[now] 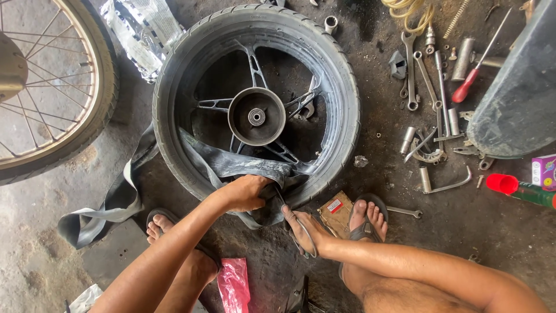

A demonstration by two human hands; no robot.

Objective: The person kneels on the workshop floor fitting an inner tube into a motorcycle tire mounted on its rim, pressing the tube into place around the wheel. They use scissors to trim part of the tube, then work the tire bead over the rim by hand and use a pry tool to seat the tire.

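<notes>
**Black rubber tube worked at the near rim of a motorcycle wheel**

Rubber dominates the near ground: a pink plastic bag lies on the concrete floor between the person's sandalled feet. Just beyond, the left hand is clenched on the black inner tube where it bulges out of the tyre's near edge. The right hand grips a slim metal tyre lever, its tip pushed in at the tyre bead just beside the left hand. A small cardboard box sits beside the right foot. The tyre lies flat on its cast wheel, hub in the middle, and the tube's loose end trails off to the left across the floor. Farther right lie scattered spanners, sockets and a red-handled screwdriver. At far left stands a spoked wheel.
</notes>
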